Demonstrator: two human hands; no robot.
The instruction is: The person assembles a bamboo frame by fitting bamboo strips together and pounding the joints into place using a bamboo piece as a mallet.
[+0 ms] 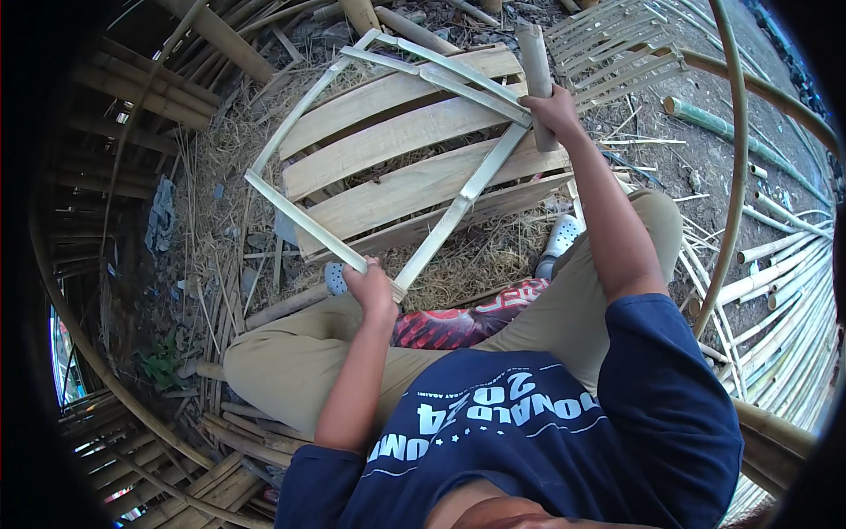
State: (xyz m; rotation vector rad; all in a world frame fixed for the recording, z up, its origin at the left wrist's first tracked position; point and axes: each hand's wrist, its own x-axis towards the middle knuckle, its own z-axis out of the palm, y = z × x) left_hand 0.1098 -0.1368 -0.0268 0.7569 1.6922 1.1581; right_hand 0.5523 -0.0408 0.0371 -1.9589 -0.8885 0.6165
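Observation:
A pale bamboo strip frame (pixel 458 207), bent into a rough four-sided shape, lies tilted over a low slatted wooden stand (pixel 370 159). My left hand (pixel 371 288) is closed around its near corner, where the strip ends meet. On the right, my right hand (pixel 555 115) wraps round a short thick wooden stick (pixel 534 62) held roughly upright, beside the frame's right corner. Whether these fingers also touch the frame, I cannot tell. Two strip lengths run close together along the frame's far side.
Several thin split strips (pixel 608 53) fan out at the far right. Bamboo poles (pixel 749 137) and a large pile of cut bamboo (pixel 793 326) lie on the right. Curved bamboo poles (pixel 738 159) cross nearby. A bamboo structure (pixel 150 97) stands left; straw covers the ground.

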